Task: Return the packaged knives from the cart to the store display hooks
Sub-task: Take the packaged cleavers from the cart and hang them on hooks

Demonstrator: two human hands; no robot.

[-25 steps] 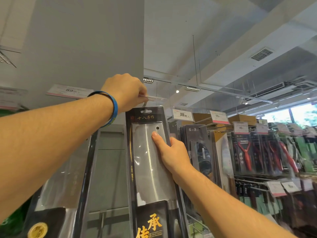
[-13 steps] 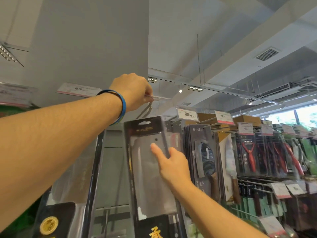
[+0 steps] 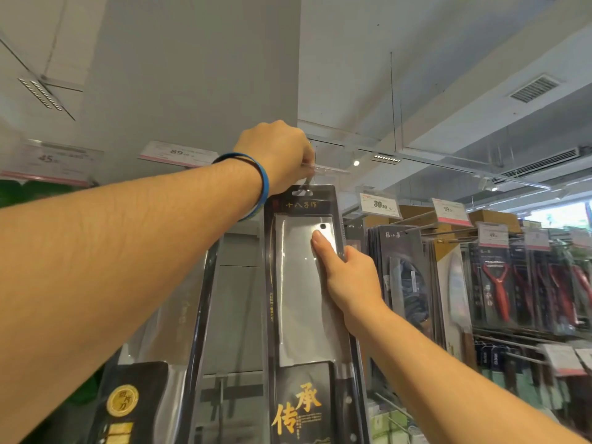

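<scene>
A packaged cleaver [image 3: 304, 283] in a black card with gold lettering hangs upright in the middle of the head view. My right hand [image 3: 349, 274] grips its right edge, thumb lying on the clear blister over the blade. My left hand [image 3: 277, 155], with a blue wristband, is curled round the end of the metal display hook [image 3: 323, 169] just above the pack's hang hole. The hook's tip sits at the hole at the pack's top.
Another packaged cleaver [image 3: 144, 379] hangs at lower left. More packaged knives [image 3: 407, 277] and red peelers [image 3: 496, 277] hang on hooks to the right. Price tags [image 3: 179, 153] stick out above the rows. A grey pillar rises behind.
The packaged cleaver has risen again after dipping below the hook, and its hang hole now meets the hook's tip. My right hand moved up with it; my left hand stayed on the hook.
</scene>
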